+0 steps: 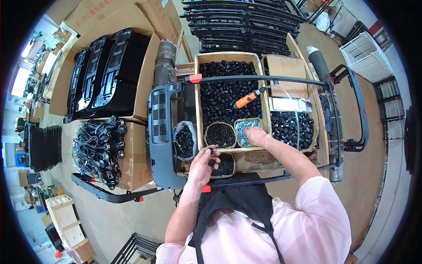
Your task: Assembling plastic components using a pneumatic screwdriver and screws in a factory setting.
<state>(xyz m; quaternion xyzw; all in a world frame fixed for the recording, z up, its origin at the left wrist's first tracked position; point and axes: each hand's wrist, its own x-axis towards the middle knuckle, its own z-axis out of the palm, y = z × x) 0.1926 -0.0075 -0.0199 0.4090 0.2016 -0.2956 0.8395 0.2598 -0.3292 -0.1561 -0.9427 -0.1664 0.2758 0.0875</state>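
Observation:
Several small round black plastic knobs (pixel 212 162) sit in the curled fingers of my left hand (pixel 201 165), by the front edge of the wooden box. My right hand (pixel 256 136) reaches into a small tub of silvery-blue screws (pixel 241 133); its fingers are bent down among them, and what they hold is hidden. Left of that tub is another with small dark fasteners (pixel 220 135). A third tub of tiny black parts (pixel 224 164) lies just below my left hand. Behind both hands, an orange power screwdriver (pixel 247 100) rests on a heap of black plastic parts (pixel 222 94).
A dark frame with a vented panel (pixel 160 127) and a long bar (pixel 290 81) surrounds the wooden box (pixel 198 99). A bag of black parts (pixel 185 140) is at left, round black knobs (pixel 292 128) at right. Coiled cables (pixel 94 147) lie on a carton (pixel 140 154).

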